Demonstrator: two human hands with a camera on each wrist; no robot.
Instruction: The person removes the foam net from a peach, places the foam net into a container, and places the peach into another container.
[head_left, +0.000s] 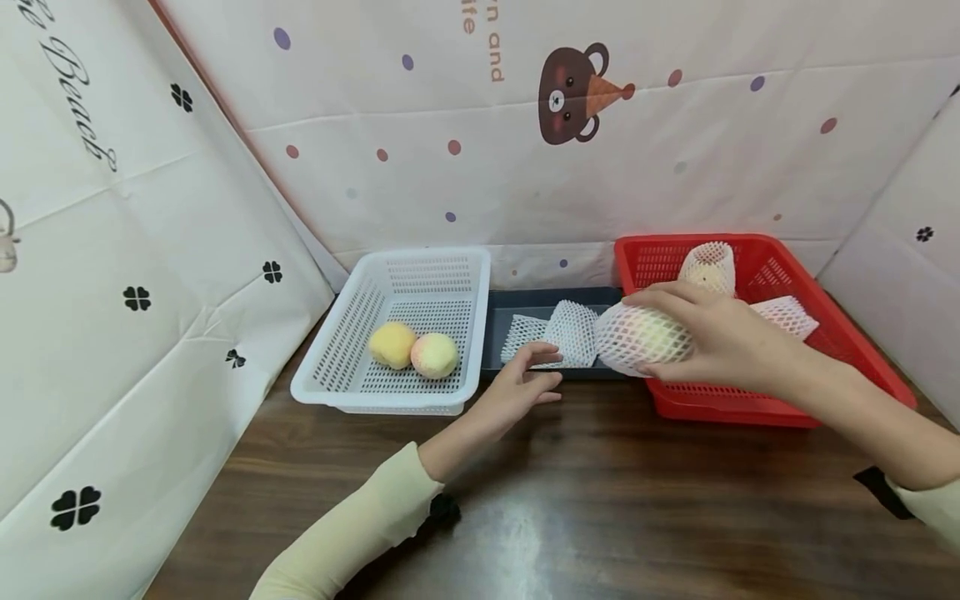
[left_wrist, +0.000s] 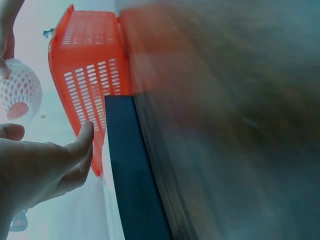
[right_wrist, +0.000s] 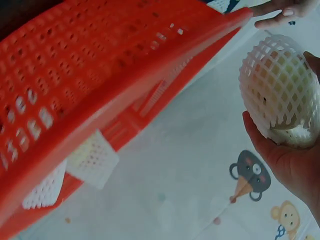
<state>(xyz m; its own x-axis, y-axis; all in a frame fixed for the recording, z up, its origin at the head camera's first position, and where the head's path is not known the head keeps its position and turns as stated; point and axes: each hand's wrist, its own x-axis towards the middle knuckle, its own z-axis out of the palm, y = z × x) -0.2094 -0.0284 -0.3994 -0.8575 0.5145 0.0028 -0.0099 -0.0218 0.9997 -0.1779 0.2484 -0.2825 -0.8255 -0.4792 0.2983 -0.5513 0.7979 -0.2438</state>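
My right hand (head_left: 708, 333) grips a peach in a white foam net sleeve (head_left: 645, 337) at the left side of the red basket (head_left: 742, 412). In the right wrist view the netted peach (right_wrist: 282, 90) sits between thumb and fingers, the pale fruit showing through the mesh. My left hand (head_left: 517, 387) is held out with fingers apart and nothing in it, in front of the dark tray (head_left: 517, 304). Loose foam net sleeves (head_left: 573, 333) lie in that tray. The left wrist view shows the left hand (left_wrist: 50, 165) with its fingers extended, near the tray.
A white basket (head_left: 315, 387) at the left holds two bare peaches (head_left: 412, 350). Inside the red basket are a netted peach (head_left: 708, 267) and another foam net sleeve (head_left: 787, 317). The wooden table (head_left: 570, 500) runs along the front; a printed cloth (head_left: 450, 183) hangs behind.
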